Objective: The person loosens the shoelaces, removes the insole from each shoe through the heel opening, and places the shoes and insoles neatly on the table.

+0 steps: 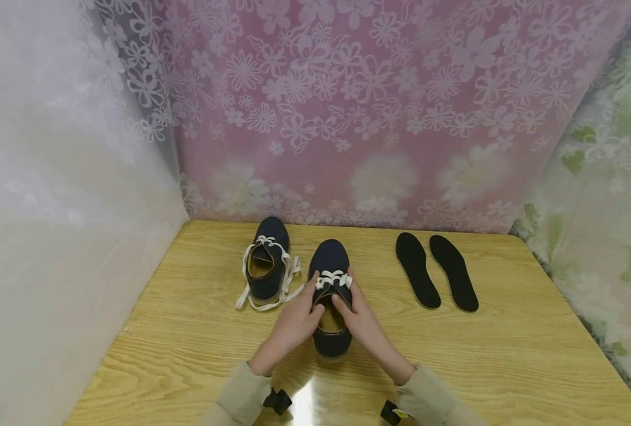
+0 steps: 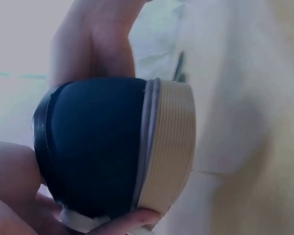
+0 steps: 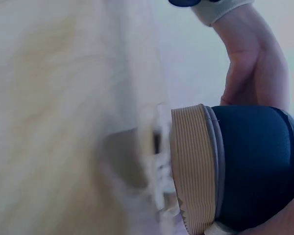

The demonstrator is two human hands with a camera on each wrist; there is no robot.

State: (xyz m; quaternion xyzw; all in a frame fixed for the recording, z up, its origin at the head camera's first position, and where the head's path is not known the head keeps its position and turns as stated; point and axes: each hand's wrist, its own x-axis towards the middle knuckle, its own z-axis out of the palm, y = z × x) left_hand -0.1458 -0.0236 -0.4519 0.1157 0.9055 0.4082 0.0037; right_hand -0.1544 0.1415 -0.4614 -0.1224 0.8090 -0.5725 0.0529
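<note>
A dark navy lace-up shoe (image 1: 328,255) with tied white laces points away from me, its sole appearing raised off the table. My left hand (image 1: 294,320) grips its left side, thumb at the edge of the opening. On the other side my right hand (image 1: 363,322) holds it the same way, its thumb by the tongue. Both wrist views show the shoe's navy heel (image 2: 98,142) and beige ribbed sole (image 3: 193,166). To the left stands a matching shoe (image 1: 273,229), its long white laces (image 1: 245,287) loose around it.
Two black insoles (image 1: 418,272) lie side by side at the right of the wooden table (image 1: 187,355). Floral curtains hang behind the table, with a pink one (image 1: 337,118) at the back. Small black devices (image 1: 278,402) sit at both wrists.
</note>
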